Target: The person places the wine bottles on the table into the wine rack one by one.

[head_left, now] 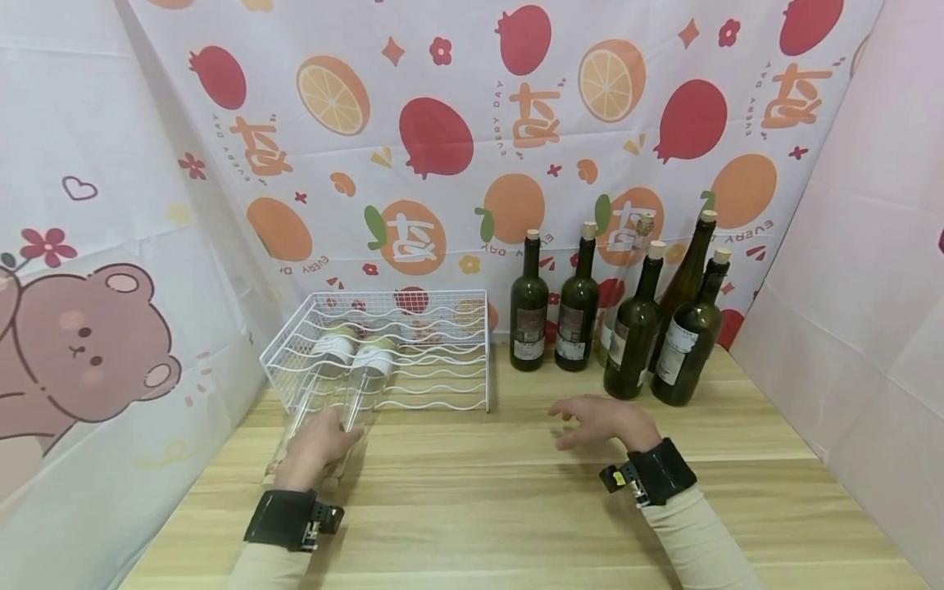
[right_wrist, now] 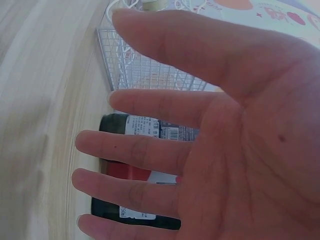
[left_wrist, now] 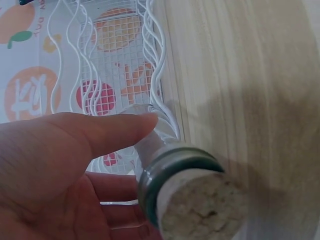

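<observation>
A white wire wine rack (head_left: pixel 442 373) stands on the table at the left. Two clear, corked wine bottles lie side by side in it: a left bottle (head_left: pixel 332 352) and a right bottle (head_left: pixel 374 360), necks toward me. My left hand (head_left: pixel 315 447) is at the necks. In the left wrist view, its thumb and fingers hold either side of one clear bottle's neck (left_wrist: pixel 150 145), just behind the cork (left_wrist: pixel 202 205). My right hand (head_left: pixel 601 419) hovers in front of the dark green wine bottles (head_left: pixel 632 348), fingers spread and palm bare in the right wrist view.
Several corked bottles stand upright right of the rack, among them a green bottle (head_left: pixel 528 311) nearest it and a clear bottle (head_left: pixel 606 336) partly hidden behind others. A printed curtain (head_left: pixel 457 74) hangs behind. The wood-grain table (head_left: pixel 472 508) spreads out before the rack.
</observation>
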The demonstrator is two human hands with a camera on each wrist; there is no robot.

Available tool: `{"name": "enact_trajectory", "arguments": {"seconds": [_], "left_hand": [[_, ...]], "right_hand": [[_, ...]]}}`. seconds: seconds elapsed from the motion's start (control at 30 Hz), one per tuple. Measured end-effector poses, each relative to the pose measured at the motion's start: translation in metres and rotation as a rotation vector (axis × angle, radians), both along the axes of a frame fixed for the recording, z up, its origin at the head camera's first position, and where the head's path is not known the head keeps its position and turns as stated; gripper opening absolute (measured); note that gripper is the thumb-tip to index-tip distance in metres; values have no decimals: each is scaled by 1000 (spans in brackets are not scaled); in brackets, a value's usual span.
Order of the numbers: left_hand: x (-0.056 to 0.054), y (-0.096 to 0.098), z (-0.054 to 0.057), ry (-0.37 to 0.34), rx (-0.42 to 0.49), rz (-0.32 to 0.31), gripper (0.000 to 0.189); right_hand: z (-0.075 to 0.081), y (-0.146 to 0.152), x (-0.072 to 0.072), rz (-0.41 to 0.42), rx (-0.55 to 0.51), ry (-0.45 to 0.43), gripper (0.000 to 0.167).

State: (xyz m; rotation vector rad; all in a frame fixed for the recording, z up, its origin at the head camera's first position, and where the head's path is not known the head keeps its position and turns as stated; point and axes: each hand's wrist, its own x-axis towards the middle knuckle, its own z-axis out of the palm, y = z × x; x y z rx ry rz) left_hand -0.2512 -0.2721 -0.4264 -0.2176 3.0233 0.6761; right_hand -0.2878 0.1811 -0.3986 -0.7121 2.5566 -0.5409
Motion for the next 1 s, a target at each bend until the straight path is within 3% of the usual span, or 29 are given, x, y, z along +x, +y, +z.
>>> {"name": "enact_trajectory", "arguments": {"seconds": [0.33, 1.0], "left_hand": [[-2, 0, -6, 17, -18, 18, 35], [0, 0, -4, 4, -25, 19, 34]], "right_hand": [[0, -1, 1, 2, 3, 3, 61], [-1, -2, 1, 20, 12, 15, 62]]}}
